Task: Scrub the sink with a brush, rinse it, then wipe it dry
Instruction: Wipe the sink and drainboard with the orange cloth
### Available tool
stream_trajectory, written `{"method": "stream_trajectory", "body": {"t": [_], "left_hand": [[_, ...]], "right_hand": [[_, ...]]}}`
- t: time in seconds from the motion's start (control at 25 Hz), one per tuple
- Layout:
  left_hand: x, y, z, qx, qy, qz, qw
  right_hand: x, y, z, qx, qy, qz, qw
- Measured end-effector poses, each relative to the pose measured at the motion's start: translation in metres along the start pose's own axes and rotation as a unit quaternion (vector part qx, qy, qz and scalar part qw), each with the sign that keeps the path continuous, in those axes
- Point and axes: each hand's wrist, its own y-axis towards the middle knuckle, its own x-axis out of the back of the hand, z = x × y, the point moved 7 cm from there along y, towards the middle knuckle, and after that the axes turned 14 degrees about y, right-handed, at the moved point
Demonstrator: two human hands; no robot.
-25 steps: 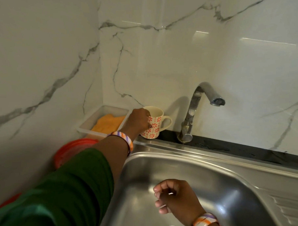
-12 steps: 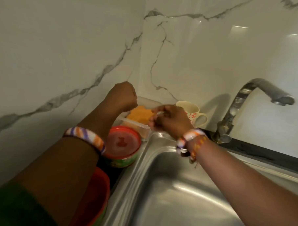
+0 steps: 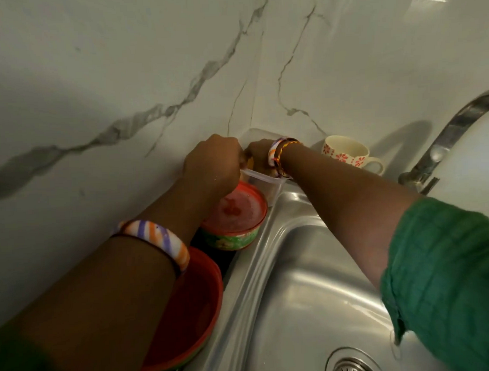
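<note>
The steel sink (image 3: 298, 295) fills the lower right, its drain (image 3: 352, 368) at the bottom edge. In the back corner stands a clear plastic container (image 3: 262, 181) with something orange inside, mostly hidden. My left hand (image 3: 211, 161) is fisted at the container's left rim. My right hand (image 3: 257, 154) reaches into the container from the right; its fingers are hidden, so what it holds cannot be seen. No brush is in view.
A floral mug (image 3: 345, 153) stands behind the sink, next to the tap (image 3: 446, 140) at the right. A red-lidded green tub (image 3: 233, 222) and a red bowl (image 3: 193, 313) sit left of the sink. Marble walls close the corner.
My left hand left the mug and went to the corner container. My right hand rose out of the basin and reached into that container. The view swung left and down.
</note>
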Motion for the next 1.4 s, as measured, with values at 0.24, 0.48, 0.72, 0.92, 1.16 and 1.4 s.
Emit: {"method": "stream_trajectory", "body": {"t": [0.24,0.48,0.72,0.92,1.16,1.4], "left_hand": [[0.000,-0.001,-0.005,-0.014,0.030,0.003,0.999],[0.000,-0.004,-0.003,-0.015,-0.004,0.049,0.999],[0.026,-0.020,-0.016,0.092,-0.498,0.111,0.855],[0.021,-0.076,-0.095,0.117,-0.864,0.236,0.429],[0.015,-0.106,-0.152,0.098,-0.771,0.273,0.567],[0.033,-0.143,-0.227,-0.089,-0.638,0.378,0.665]], "right_hand": [[0.013,-0.008,0.002,0.021,0.022,-0.116,0.993],[0.086,-0.087,-0.025,0.044,0.255,-0.359,0.897],[0.057,-0.199,-0.017,0.148,0.773,-0.253,0.563],[-0.014,-0.253,-0.031,0.104,0.892,-0.179,0.401],[-0.061,-0.342,-0.081,0.049,0.854,-0.153,0.495],[-0.056,-0.406,-0.113,0.037,0.796,-0.258,0.546]]}}
